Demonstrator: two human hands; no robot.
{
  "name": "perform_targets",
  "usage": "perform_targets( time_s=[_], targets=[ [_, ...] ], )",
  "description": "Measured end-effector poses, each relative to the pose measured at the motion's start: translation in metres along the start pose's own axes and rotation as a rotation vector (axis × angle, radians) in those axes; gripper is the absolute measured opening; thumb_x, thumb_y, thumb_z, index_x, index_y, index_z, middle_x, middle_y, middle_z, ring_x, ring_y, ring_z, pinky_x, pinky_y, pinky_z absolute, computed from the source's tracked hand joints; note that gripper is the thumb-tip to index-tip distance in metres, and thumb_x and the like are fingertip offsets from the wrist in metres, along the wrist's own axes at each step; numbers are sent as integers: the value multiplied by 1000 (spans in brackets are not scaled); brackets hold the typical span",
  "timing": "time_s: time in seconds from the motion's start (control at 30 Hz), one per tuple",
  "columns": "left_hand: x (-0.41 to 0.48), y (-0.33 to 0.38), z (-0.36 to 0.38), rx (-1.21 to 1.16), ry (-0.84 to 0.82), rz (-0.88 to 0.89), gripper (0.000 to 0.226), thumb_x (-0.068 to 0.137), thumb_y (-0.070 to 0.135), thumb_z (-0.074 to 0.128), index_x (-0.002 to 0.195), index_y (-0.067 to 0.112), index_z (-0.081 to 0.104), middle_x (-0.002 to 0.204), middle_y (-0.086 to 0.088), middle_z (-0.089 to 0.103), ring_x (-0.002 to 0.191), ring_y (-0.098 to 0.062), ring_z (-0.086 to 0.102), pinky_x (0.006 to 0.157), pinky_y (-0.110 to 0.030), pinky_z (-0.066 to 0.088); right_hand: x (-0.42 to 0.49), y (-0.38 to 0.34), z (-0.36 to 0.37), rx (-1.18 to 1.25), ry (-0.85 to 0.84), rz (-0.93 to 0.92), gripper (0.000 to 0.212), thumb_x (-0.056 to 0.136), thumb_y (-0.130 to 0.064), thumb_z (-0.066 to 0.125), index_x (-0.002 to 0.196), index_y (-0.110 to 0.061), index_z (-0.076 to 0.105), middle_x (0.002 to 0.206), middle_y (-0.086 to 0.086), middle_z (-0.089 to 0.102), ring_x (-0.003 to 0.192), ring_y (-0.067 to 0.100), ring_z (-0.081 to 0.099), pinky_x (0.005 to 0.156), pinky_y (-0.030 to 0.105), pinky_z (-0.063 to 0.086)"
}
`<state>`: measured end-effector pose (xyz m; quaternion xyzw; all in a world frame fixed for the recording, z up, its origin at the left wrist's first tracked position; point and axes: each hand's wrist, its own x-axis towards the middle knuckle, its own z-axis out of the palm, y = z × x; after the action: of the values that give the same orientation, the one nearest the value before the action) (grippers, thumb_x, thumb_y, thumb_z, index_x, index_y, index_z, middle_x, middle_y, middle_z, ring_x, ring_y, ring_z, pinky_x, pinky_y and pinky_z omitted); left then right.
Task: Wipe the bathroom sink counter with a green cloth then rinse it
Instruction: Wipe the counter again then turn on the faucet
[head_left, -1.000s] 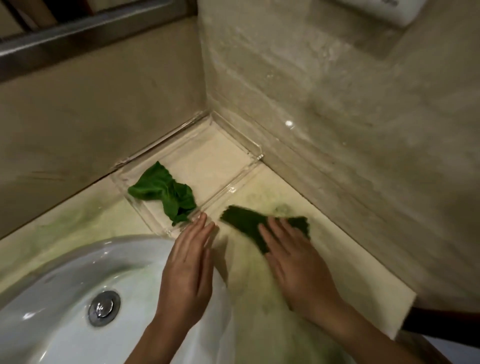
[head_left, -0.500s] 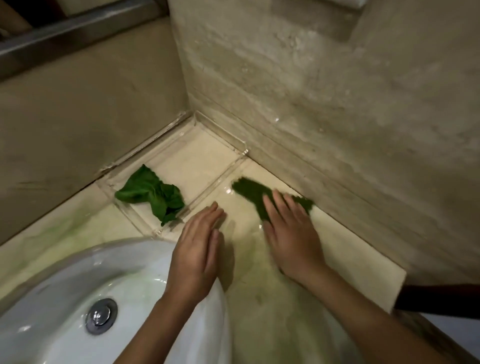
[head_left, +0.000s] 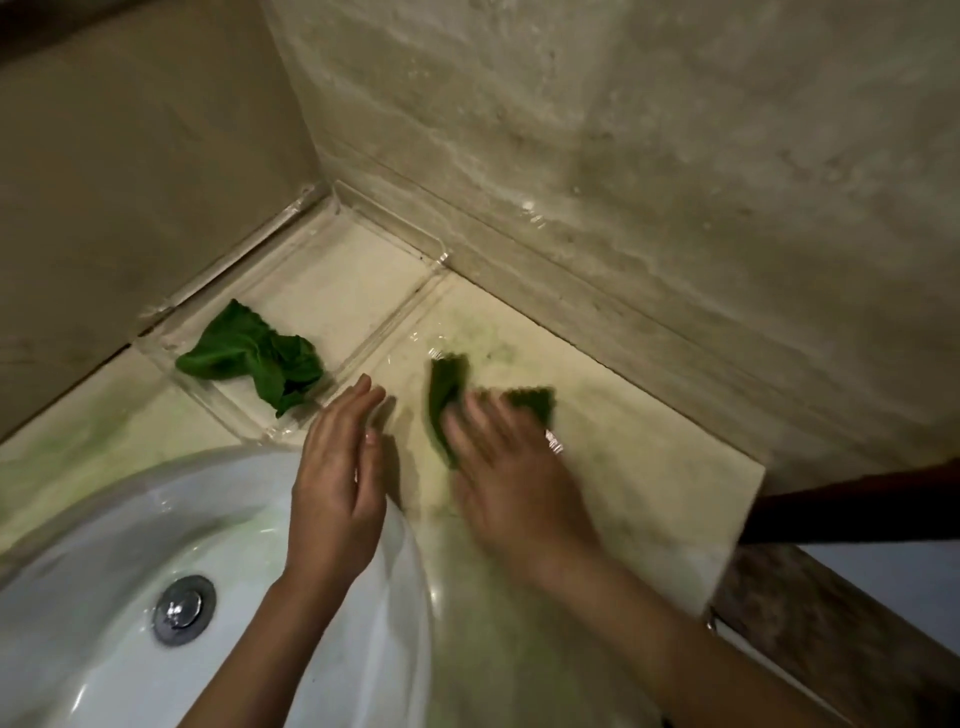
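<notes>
- right hand (head_left: 509, 478) flat, fingers straight, pressing green cloth (head_left: 447, 384) onto counter (head_left: 649, 467) right of sink (head_left: 104, 519); hand blurred
- left hand (head_left: 337, 478) fingers straight, holding nothing, at sink rim
- crumpled spare cloth (head_left: 249, 353) in clear tray (head_left: 363, 291), corner

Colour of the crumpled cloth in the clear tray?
Green; crumpled cloth in clear plastic tray, clearest in head view.

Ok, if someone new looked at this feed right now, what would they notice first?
The blurred right hand pressing a dark green cloth flat on the counter, just right of a clear tray in the corner. Then the crumpled green cloth lying in that tray, and the left hand open at the edge of the white sink.
</notes>
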<state>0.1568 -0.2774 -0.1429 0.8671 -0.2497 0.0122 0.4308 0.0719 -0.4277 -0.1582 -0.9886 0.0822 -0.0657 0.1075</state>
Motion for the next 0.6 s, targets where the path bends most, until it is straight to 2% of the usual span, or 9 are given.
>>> perform_targets(
  time_s=[0.07,0.13,0.23,0.3,0.37,0.47,0.53,0.6],
  targets=[
    [3,4,2,41,-45,19,45,96,35,30,131,16,51,139,-1,48,130,-14,40,106,-35,34,-41,-9,-5,17,-87,-124,48,99,-38,30,144,-23,35,152,1,30,140,21,26,113,39,23],
    [8,9,3,102,-93,50,47,96,35,29,131,14,52,140,-2,48,130,-15,39,106,-34,32,-70,19,-18,22,-108,-106,47,100,-40,24,144,-25,34,153,-3,27,140,19,27,111,38,23],
    [19,15,10,169,-140,87,49,94,34,29,130,10,53,139,-7,50,131,-19,40,107,-30,27,-53,73,-29,-32,-25,133,49,100,-40,22,144,-23,31,152,-1,26,140,22,27,112,43,27],
    [27,15,16,210,-154,109,49,94,32,30,130,8,53,138,-9,50,130,-22,41,108,-31,27,-24,69,-28,-32,3,247,49,98,-39,24,143,-21,34,151,3,31,140,26,26,113,47,23],
    [35,12,20,237,-150,112,49,94,31,31,131,7,53,139,-11,50,130,-24,41,108,-32,27,-20,37,-18,-35,4,158,50,98,-38,27,143,-19,36,150,6,33,139,28,27,114,46,20],
    [44,10,23,233,-161,58,49,95,31,30,134,9,49,142,-10,46,131,-23,39,107,-27,24,-67,15,-17,-9,-109,-36,50,99,-42,28,146,-24,30,153,1,27,142,22,22,115,41,19],
    [45,10,27,289,-171,49,49,96,31,29,137,10,45,145,-10,42,134,-24,37,109,-31,25,-92,41,-28,-1,-135,-16,49,100,-43,22,146,-25,29,154,-2,24,142,20,23,112,39,21],
    [45,9,33,354,-162,69,49,96,31,28,139,13,42,148,-9,39,136,-25,34,112,-38,27,-88,75,-35,-35,-92,101,49,101,-41,18,146,-26,28,154,-2,22,142,20,22,114,41,20]
  ],
)
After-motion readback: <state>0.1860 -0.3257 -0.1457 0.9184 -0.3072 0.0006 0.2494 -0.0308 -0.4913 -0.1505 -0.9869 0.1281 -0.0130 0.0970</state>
